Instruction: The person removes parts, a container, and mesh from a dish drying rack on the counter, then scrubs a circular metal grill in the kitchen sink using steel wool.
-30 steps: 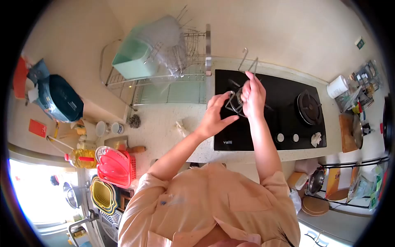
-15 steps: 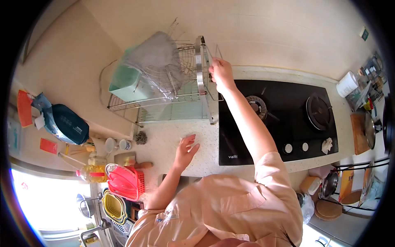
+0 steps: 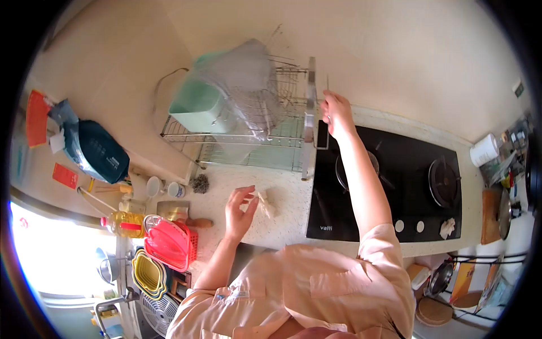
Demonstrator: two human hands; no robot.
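One wire grate [image 3: 326, 90] upright (vertical) in right hand [image 3: 337, 116].

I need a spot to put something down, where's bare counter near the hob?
The speckled counter is bare between the dish rack and its front edge, beside the black hob, apart from the crumpled wad by the left hand. The hob's glass front left corner is free. It is crowded left, around the cups, oil bottle and red basket.

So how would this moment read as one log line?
right hand: on wire stand, at rack end | left hand: open, by cloth | hob: bare
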